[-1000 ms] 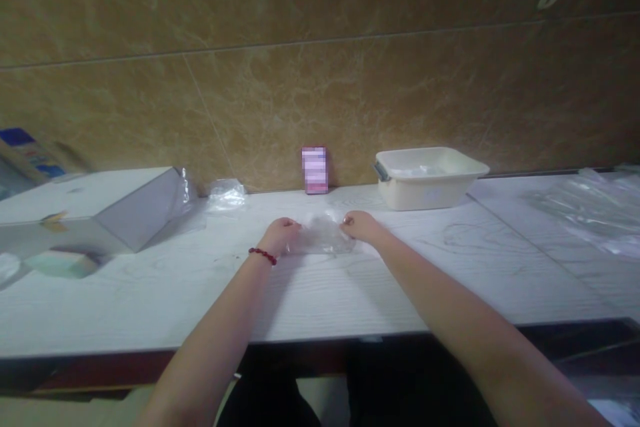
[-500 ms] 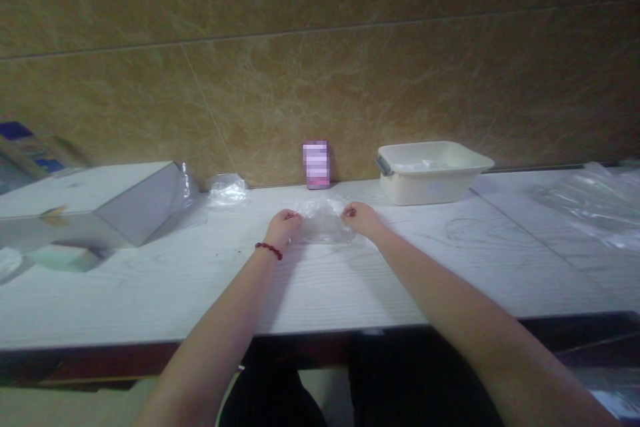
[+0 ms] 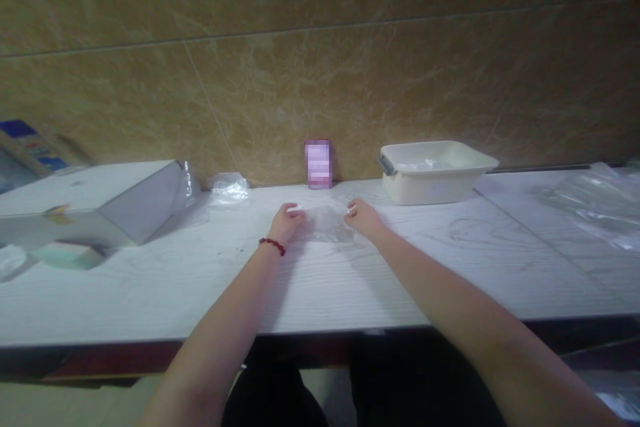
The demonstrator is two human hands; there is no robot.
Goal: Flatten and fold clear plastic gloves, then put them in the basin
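A clear plastic bag lies on the white wood-grain table between my two hands. My left hand, with a dark red bead bracelet at the wrist, is closed on the bag's left edge; thumb and fingers pinch it. At the opposite edge my right hand pinches the bag's upper right corner. Just beyond the bag, a phone with a blurred screen leans against the tiled wall.
A cream plastic basin with grey handles holds some clear plastic, back right. More clear bags lie far right, and another clear bag back left. Left stand a white box and a pale green block.
The bag looks flatter and more stretched between my hands than before. Both hands have shifted only slightly, still at its two sides.
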